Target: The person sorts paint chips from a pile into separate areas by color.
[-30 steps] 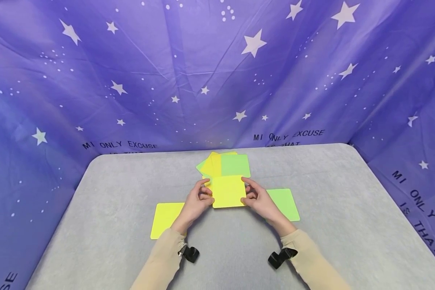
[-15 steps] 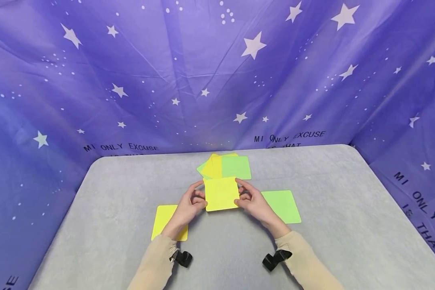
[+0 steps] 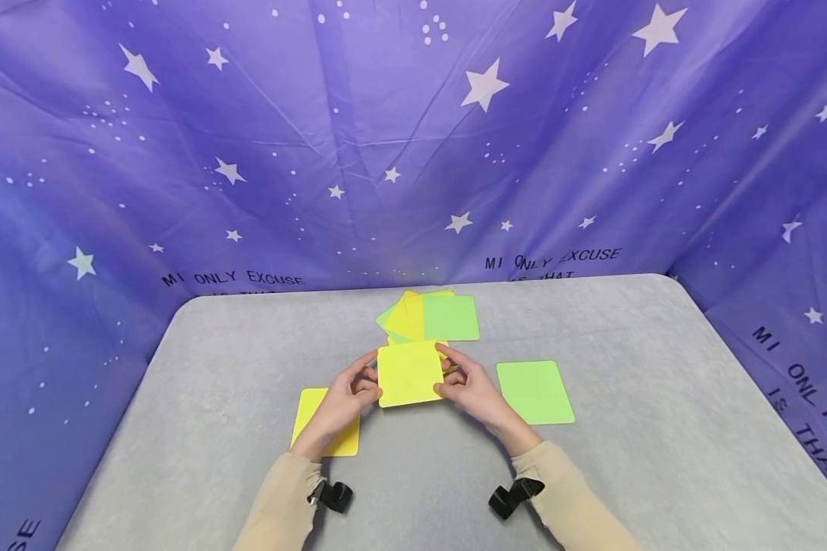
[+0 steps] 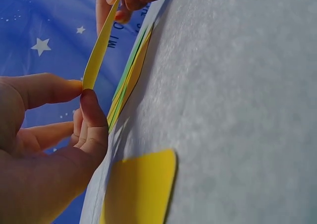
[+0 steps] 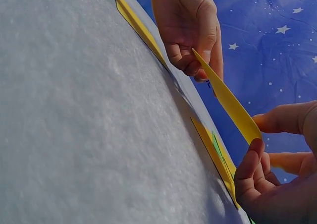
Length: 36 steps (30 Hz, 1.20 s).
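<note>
Between both hands a yellow card (image 3: 411, 375) is held up off the table. My left hand (image 3: 344, 394) pinches its left edge between thumb and fingers, and my right hand (image 3: 474, 392) pinches the right edge. Both wrist views show the held card nearly edge-on and slightly bowed. Just beyond it lies an overlapping pile of yellow and green cards (image 3: 451, 317), partly hidden by the held card. Another yellow card (image 3: 342, 441) lies flat under the left wrist, partly covered by it. To the right of my right hand lies a single green card (image 3: 535, 392).
The grey table (image 3: 661, 459) has rounded far corners. Purple cloth with white stars (image 3: 386, 115) hangs behind it and along both sides. A black strap (image 3: 334, 496) sits on the left wrist and another black strap (image 3: 515, 497) on the right.
Both hands have moved left and slightly nearer with the yellow card between them. More of the green card on the right shows now.
</note>
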Available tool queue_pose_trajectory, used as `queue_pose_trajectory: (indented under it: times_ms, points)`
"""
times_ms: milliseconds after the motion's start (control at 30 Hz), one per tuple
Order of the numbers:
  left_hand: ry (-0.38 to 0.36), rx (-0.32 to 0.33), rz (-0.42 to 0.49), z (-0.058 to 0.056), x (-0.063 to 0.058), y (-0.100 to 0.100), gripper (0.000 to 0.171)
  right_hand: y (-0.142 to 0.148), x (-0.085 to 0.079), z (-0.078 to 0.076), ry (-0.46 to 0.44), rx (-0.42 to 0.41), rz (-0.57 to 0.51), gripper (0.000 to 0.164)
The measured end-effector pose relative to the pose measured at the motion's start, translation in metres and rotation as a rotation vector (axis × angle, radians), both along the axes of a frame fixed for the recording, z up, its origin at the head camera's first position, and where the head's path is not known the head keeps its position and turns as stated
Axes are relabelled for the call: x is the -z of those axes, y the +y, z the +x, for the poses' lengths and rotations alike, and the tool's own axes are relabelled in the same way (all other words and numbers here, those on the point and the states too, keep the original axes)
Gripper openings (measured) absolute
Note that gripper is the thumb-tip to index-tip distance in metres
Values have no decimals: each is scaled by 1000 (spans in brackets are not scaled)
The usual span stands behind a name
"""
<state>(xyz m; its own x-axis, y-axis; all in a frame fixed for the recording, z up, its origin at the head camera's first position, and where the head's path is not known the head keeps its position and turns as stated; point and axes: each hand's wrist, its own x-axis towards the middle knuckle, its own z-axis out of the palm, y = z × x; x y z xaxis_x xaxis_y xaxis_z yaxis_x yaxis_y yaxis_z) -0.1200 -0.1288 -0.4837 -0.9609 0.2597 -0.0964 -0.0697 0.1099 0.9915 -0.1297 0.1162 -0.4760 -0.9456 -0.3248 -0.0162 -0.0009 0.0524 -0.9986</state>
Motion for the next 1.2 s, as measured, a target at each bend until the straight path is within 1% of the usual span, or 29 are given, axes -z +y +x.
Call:
queue_pose_trajectory:
  times_ms: [167,267,367,533,633,700,767,933,1200]
  points:
    - [7,31,-26,3,1,-11,65,-5,1,3,8,-49,-10,69]
    - [-3,38,-37,6,2,-19,64,-10,2,5,18,-79,10,69]
    - [-12,33,-36,10,0,-26,64,-15,2,8,34,-96,30,68]
    - [-3,18,-64,16,-3,-39,63,-26,2,11,100,-120,48,68]
    - [7,15,-78,20,-5,-47,64,-33,2,14,122,-133,63,68]
    - [21,12,-83,23,-7,-52,64,-38,1,16,124,-139,79,68]
    - [47,5,-118,26,-7,-57,63,-44,0,19,121,-147,92,69]
    - [100,-17,-211,32,-7,-68,58,-56,-1,25,149,-148,137,69]
    - [141,-68,-276,44,-8,-86,56,-77,2,30,218,-201,207,71]
